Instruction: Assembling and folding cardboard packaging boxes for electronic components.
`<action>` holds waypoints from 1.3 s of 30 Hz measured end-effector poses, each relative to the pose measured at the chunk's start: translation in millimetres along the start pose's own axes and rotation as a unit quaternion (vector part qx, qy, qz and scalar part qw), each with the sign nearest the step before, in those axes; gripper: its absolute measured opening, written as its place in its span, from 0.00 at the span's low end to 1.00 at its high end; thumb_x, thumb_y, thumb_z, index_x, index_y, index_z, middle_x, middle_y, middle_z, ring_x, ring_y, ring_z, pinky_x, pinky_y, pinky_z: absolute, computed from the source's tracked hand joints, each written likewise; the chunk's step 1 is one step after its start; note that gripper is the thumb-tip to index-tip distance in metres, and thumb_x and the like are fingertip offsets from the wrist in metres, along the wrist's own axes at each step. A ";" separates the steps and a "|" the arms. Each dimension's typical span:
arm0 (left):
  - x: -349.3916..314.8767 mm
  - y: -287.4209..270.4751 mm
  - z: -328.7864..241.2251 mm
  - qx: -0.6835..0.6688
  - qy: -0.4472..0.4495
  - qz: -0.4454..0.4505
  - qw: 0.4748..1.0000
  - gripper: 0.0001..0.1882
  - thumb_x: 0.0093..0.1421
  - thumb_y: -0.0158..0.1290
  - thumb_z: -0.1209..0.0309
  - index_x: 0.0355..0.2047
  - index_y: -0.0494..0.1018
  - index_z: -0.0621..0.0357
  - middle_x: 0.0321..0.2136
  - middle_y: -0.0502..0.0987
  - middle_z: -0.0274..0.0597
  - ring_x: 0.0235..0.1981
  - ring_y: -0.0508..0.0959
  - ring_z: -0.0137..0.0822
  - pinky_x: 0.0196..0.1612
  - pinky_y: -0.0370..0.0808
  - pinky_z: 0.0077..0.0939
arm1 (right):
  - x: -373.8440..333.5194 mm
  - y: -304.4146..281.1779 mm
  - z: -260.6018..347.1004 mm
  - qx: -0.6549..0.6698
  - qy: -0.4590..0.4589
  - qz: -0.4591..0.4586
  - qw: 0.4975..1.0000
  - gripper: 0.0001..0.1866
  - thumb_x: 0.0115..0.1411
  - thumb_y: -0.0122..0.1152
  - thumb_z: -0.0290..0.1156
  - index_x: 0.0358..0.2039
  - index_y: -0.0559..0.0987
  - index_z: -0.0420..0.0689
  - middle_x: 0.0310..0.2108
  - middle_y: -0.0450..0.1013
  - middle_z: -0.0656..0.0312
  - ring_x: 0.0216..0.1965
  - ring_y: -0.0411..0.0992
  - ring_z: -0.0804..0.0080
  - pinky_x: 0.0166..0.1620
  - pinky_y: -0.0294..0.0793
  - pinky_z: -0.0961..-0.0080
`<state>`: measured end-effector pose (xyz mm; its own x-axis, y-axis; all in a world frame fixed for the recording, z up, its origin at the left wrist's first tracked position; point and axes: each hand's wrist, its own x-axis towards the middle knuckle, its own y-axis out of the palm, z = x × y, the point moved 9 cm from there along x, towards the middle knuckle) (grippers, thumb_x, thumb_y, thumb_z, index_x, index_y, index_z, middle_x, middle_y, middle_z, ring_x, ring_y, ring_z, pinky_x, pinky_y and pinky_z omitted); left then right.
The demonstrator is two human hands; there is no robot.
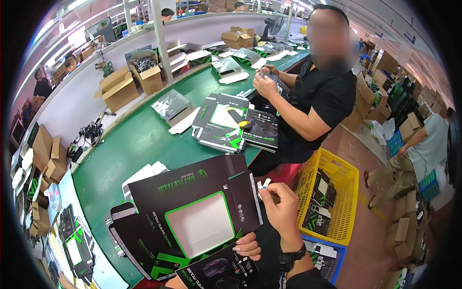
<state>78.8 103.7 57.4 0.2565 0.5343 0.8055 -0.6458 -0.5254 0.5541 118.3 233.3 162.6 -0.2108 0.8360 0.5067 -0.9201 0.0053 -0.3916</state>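
An unfolded black and green cardboard box (149, 192) with a green-edged window lies tilted before me, its flaps spread. My left hand (248, 246) has its fingers curled over the near edge of the box; the palm and thumb are hidden behind it. Beside the box's right flap, my right hand (281, 202), with a dark watch on the wrist, pinches a small white tab (263, 184) between thumb and fingers. Whether that tab is loose or joined to the flap I cannot make out.
A stack of flat boxes (216, 123) lies on the green table (130, 144), a yellow-handled tool (244, 124) on top. A seated co-worker (317, 96) handles a box at right. A yellow crate (349, 202) and blue crate (339, 262) hold boxes.
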 end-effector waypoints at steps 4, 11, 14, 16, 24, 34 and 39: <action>-2.9 -4.4 0.9 0.003 0.019 -0.008 1.000 0.07 0.75 0.45 0.64 0.36 0.68 0.40 0.29 0.74 0.13 0.33 0.69 0.15 0.46 0.61 0.22 | -1.7 0.6 -4.7 -0.008 0.012 -0.001 1.000 0.09 0.60 0.71 0.28 0.31 0.78 0.38 0.26 0.75 0.56 0.26 0.76 0.64 0.31 0.74 0.71; 1.0 -2.9 4.3 0.003 0.007 0.016 1.000 0.07 0.76 0.44 0.64 0.36 0.68 0.40 0.29 0.74 0.13 0.32 0.69 0.15 0.45 0.60 0.22 | -4.6 -1.6 -3.8 -0.022 0.015 -0.013 1.000 0.08 0.60 0.70 0.27 0.31 0.78 0.38 0.26 0.76 0.56 0.27 0.77 0.62 0.31 0.74 0.70; -0.6 -3.4 3.8 0.001 0.007 0.019 1.000 0.07 0.76 0.44 0.64 0.36 0.68 0.40 0.29 0.74 0.13 0.32 0.69 0.15 0.44 0.60 0.22 | -6.6 1.5 -1.3 -0.035 -0.002 -0.013 0.999 0.09 0.59 0.71 0.28 0.30 0.78 0.39 0.25 0.74 0.57 0.25 0.75 0.62 0.30 0.73 0.69; -1.4 -2.9 5.4 0.000 0.005 0.027 1.000 0.08 0.76 0.44 0.64 0.36 0.68 0.40 0.29 0.74 0.13 0.32 0.69 0.15 0.44 0.60 0.22 | -6.9 1.6 0.4 -0.045 -0.017 -0.010 0.999 0.10 0.58 0.71 0.28 0.30 0.77 0.40 0.24 0.73 0.58 0.24 0.74 0.62 0.29 0.72 0.68; -6.8 -5.5 8.1 -0.021 0.047 -0.039 0.998 0.07 0.74 0.45 0.66 0.35 0.67 0.41 0.27 0.73 0.13 0.31 0.69 0.16 0.44 0.60 0.23 | -12.7 -1.1 19.1 -0.089 -0.141 0.006 0.986 0.14 0.51 0.77 0.31 0.26 0.76 0.41 0.21 0.66 0.61 0.19 0.67 0.66 0.23 0.65 0.69; -39.0 37.4 -83.4 0.248 0.079 -0.301 0.917 0.19 0.70 0.49 0.49 0.33 0.68 0.52 0.25 0.72 0.32 0.26 0.69 0.32 0.40 0.68 0.30 | -26.7 24.5 33.9 -0.226 -0.255 -0.010 0.940 0.15 0.50 0.79 0.31 0.24 0.75 0.47 0.20 0.63 0.64 0.20 0.65 0.65 0.23 0.65 0.69; -20.7 160.6 -144.9 0.490 0.082 -0.172 0.851 0.19 0.74 0.43 0.53 0.29 0.66 0.50 0.21 0.67 0.33 0.26 0.64 0.32 0.40 0.64 0.33 | -49.2 88.1 -48.6 -0.299 0.002 0.209 0.931 0.27 0.59 0.64 0.60 0.38 0.79 0.46 0.33 0.74 0.57 0.37 0.77 0.54 0.34 0.76 0.56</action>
<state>-134.4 104.2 99.3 0.1531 0.8116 0.5637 0.3767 -0.5753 0.7260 63.7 219.3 65.8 -0.5059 0.8361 0.2119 -0.4104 -0.0173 -0.9117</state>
